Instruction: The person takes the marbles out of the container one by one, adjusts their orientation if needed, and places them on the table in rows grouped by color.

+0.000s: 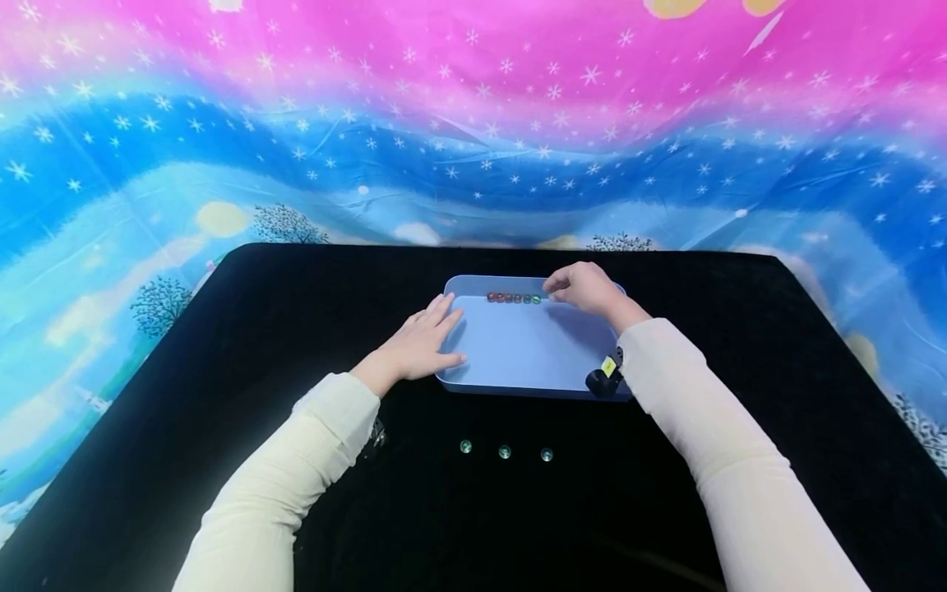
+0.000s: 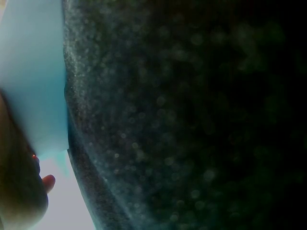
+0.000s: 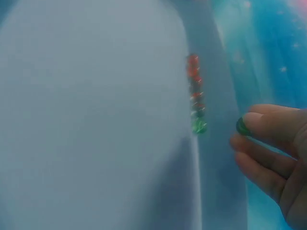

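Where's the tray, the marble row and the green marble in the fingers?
Tray (image 1: 525,349): head view, on its bare floor.
Marble row (image 1: 509,298): head view, near its middle.
Held green marble (image 3: 242,127): right wrist view, on its uncovered side.

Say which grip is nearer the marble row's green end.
Right. The right grip pinches a green marble beside that green end; the left grip lies beyond the opposite, red end.

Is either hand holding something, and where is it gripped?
The right hand pinches a green marble by its side, leaving part exposed. The left hand , spread at the edge of the tray, holds nothing.
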Demonstrator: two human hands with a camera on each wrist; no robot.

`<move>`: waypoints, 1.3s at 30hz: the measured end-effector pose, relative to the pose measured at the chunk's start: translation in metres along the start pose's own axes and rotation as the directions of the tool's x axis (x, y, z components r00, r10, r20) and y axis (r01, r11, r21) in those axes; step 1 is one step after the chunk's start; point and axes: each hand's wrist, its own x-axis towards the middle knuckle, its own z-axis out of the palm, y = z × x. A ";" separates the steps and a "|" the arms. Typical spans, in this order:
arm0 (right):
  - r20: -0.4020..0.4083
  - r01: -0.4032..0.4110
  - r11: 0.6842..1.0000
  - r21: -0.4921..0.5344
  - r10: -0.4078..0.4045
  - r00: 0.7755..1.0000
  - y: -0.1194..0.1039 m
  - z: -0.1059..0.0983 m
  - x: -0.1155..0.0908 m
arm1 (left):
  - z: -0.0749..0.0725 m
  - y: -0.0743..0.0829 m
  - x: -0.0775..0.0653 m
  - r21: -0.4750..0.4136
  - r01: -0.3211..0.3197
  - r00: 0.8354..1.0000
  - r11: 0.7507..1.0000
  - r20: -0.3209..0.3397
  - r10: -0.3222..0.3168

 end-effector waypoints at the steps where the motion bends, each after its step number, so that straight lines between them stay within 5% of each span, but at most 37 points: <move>1: -0.012 -0.004 1.000 0.024 0.004 1.000 -0.001 0.000 -0.002 | 0.000 0.000 0.000 -0.003 -0.002 1.000 1.000 -0.002 0.002; 18: -0.113 0.014 0.964 0.267 0.017 0.993 -0.004 -0.003 -0.033 | 0.002 0.000 0.000 -0.002 0.001 1.000 1.000 0.002 -0.001; 39: -0.085 0.078 0.934 0.348 -0.052 0.995 0.000 -0.002 -0.075 | 0.000 0.001 0.000 0.008 -0.006 1.000 1.000 -0.009 0.006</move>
